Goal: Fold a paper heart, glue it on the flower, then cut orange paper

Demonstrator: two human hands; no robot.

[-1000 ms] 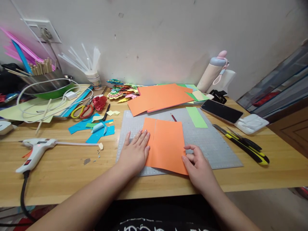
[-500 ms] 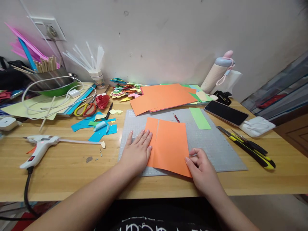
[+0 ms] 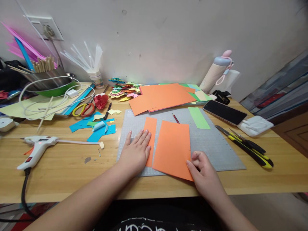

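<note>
My left hand [image 3: 134, 150] lies flat with its fingers spread, pressing a narrow orange strip [image 3: 151, 128] on the grey cutting mat [image 3: 216, 154]. Between thumb and curled fingers, my right hand [image 3: 203, 170] pinches the lower right edge of a larger orange sheet [image 3: 172, 147]. A narrow gap separates the sheet from the strip along its whole length. A dark red pencil [image 3: 175, 118] shows just above the sheet. The green paper strip [image 3: 198, 118] lies at the mat's upper right.
Beyond the mat lie more orange sheets [image 3: 166, 98]. A utility knife [image 3: 247, 149], a phone [image 3: 225, 112] and a bottle [image 3: 214, 73] are on the right. On the left are a glue gun [image 3: 39, 149], scissors [image 3: 84, 109] and blue paper scraps [image 3: 78, 124].
The orange sheet, joined to the strip at its lower part before, is now fully apart from it. My right hand has shifted it slightly right; my left hand stays on the strip.
</note>
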